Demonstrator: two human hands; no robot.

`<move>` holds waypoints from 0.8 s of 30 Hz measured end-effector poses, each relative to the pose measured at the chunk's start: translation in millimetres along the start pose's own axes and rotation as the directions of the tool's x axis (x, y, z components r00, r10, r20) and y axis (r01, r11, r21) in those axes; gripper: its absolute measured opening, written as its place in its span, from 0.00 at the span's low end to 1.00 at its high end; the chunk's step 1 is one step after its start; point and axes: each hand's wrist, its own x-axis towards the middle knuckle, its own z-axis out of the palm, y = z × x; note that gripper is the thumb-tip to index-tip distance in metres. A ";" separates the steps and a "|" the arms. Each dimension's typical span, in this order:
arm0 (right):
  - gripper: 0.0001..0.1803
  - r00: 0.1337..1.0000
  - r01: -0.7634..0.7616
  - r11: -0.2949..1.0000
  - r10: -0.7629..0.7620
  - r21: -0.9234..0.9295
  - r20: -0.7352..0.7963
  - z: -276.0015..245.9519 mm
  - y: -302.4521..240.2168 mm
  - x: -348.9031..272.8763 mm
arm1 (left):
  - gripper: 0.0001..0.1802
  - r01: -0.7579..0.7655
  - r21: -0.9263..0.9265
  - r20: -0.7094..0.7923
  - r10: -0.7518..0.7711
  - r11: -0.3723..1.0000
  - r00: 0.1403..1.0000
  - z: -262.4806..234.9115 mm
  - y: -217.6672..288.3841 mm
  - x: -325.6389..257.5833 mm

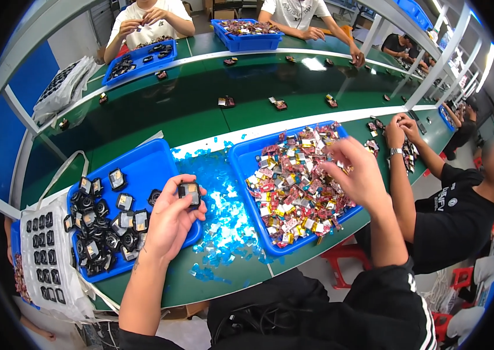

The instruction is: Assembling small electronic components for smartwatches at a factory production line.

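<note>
My left hand (168, 224) grips a small black square watch-like case (188, 191), with its pale inner face turned up. It is at the right edge of a blue tray (162, 160) where several similar black cases (98, 227) lie heaped. Over the right side of a second blue tray (244, 160), my right hand (360, 178) hovers with fingers bent and apart, and nothing shows between them. That tray is full of small parts (299, 192) with red, gold and silver faces. Whether a fingertip touches the heap cannot be made out.
Blue film scraps (223, 216) litter the green table between the trays. A white tray of black cases (45, 256) stands at left. Beyond a white rail, a green conveyor (194, 108) carries scattered parts. Co-workers sit opposite and at right, near a red stool (343, 259).
</note>
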 end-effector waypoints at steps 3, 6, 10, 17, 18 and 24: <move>0.10 0.980 -0.108 0.989 0.089 0.104 0.177 4.1 -18.7 -33.3 | 0.21 -0.025 -0.052 -0.046 0.023 0.998 0.999 -2.2 -2.6 -5.0; 0.11 0.977 -0.110 0.992 0.097 0.059 0.192 28.0 -23.6 -56.5 | 0.26 -0.037 -0.047 -0.012 0.037 0.998 0.999 3.2 -3.8 -7.4; 0.06 0.983 -0.179 0.966 0.183 0.186 -0.004 32.5 -22.7 -52.4 | 0.32 -0.098 0.110 0.041 0.094 0.989 0.995 6.2 -8.5 -7.5; 0.04 0.943 -0.302 0.802 0.329 0.516 0.041 22.8 -17.0 -37.8 | 0.25 -0.174 0.156 0.096 0.160 0.972 0.982 8.6 -16.1 -7.8; 0.04 0.970 -0.240 0.925 0.240 0.296 0.038 20.7 -16.2 -33.7 | 0.23 -0.210 0.195 0.078 0.198 0.958 0.977 8.4 -18.7 -6.3; 0.05 0.984 0.006 0.982 0.028 0.190 -0.177 25.6 -24.6 -27.4 | 0.16 -0.244 0.287 -0.057 0.270 0.926 0.961 5.9 -16.0 -11.5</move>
